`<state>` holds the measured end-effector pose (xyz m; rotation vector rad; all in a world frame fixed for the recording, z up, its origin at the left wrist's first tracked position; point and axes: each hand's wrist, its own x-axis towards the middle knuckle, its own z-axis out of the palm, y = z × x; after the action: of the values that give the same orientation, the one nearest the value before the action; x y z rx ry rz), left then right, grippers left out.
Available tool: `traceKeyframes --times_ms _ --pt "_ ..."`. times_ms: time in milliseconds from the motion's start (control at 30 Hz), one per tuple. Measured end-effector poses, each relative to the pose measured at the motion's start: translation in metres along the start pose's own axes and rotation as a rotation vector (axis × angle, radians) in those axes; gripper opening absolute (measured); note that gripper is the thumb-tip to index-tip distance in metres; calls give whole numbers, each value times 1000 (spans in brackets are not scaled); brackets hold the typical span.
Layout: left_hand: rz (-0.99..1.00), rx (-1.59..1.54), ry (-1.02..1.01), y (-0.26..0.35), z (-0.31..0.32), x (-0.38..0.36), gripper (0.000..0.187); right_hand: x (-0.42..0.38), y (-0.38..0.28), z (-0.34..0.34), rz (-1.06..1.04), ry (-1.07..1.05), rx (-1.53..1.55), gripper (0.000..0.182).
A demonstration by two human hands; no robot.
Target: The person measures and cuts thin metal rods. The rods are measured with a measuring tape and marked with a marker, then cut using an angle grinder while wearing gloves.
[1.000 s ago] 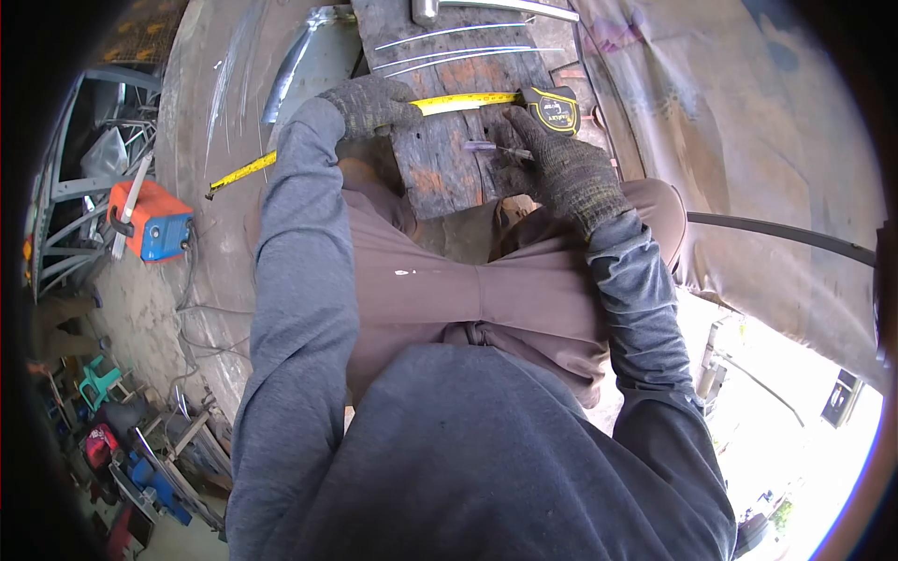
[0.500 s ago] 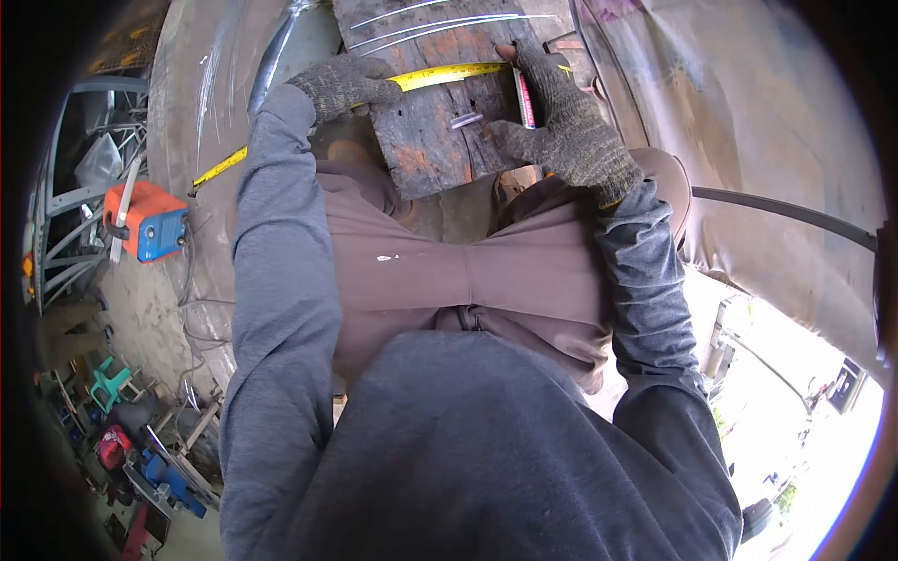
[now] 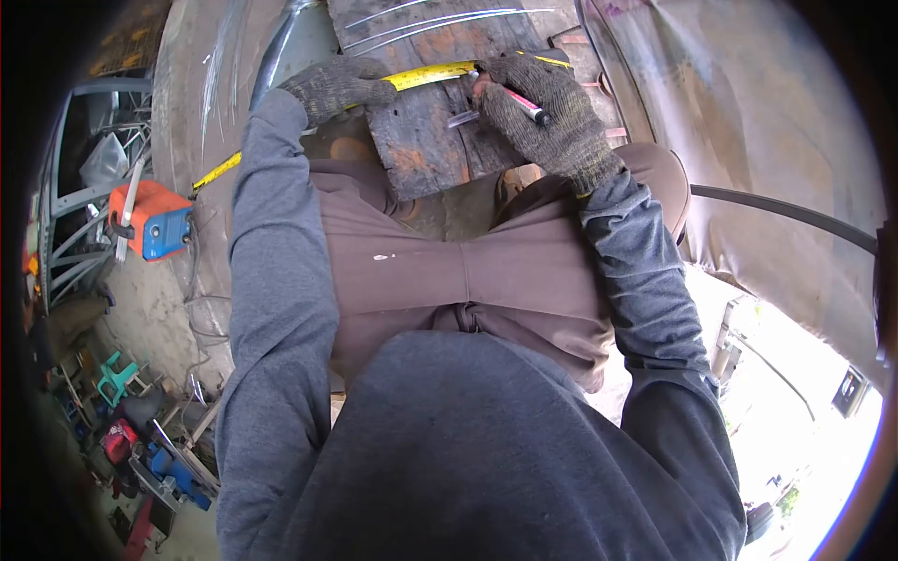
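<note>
My left hand (image 3: 344,89), in a grey knit glove, is closed around a yellow tape measure blade (image 3: 430,75) stretched across a dark, weathered wooden board (image 3: 412,140). The blade also runs out past my left forearm. My right hand (image 3: 566,126), gloved with bare fingertips showing, grips a red-and-white marker (image 3: 521,101) with a black end. Its front end is at the tape's edge; the exact contact is hidden by the fingers. A short metal piece (image 3: 460,120) lies on the board beside the right fingers. Thin metal rods (image 3: 440,28) lie across the board's far part.
An orange-and-blue machine (image 3: 154,222) stands on the floor to the left, with a cable near it. Metal frames (image 3: 70,201) are stacked beyond it. A green stool (image 3: 117,376) and clutter sit lower left. A large draped sheet (image 3: 758,140) hangs at the right.
My right hand has moved left along the tape. The marker has turned from nearly upright in view to slanting across the hand. My left hand keeps its hold on the tape.
</note>
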<state>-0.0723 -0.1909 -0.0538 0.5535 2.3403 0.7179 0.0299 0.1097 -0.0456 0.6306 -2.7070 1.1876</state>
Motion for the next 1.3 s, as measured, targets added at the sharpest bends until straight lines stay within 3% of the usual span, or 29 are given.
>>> traceKeyframes --times_ms 33,100,133,200,333,400,500,633,700,800,900,1000,1300 --pt "1 2 -4 -5 1 2 35 -1 3 2 4 2 0 51" --pt "261 164 34 -11 1 4 36 -1 6 7 124 67 211 44" --pt "257 166 30 -9 2 3 36 -2 10 10 126 68 216 44" --pt "-105 -139 2 -2 5 0 38 -5 17 16 -40 180 33 37" --pt "51 -22 15 -4 3 3 39 -5 21 15 -94 144 0 30" --pt "-102 -117 -53 5 -2 0 40 -6 22 17 -218 206 -52 26" --pt "-139 -144 -81 5 -3 1 40 -5 30 20 -375 303 -152 25" --pt "-201 -65 -102 3 -5 3 41 -6 26 23 -330 288 -113 29" --pt "-167 -71 -107 4 -6 3 42 -11 20 19 -128 155 -88 27" --pt "-116 -30 -63 5 -3 2 39 -9 26 22 -262 224 -139 26" --pt "-114 -120 -71 5 -3 0 39 -10 27 25 -188 206 -90 25" --pt "-155 -159 -78 2 -2 2 39 -7 38 31 -274 249 -199 35" --pt "-182 -137 -85 8 -4 0 41 -7 35 30 -240 244 -199 37"
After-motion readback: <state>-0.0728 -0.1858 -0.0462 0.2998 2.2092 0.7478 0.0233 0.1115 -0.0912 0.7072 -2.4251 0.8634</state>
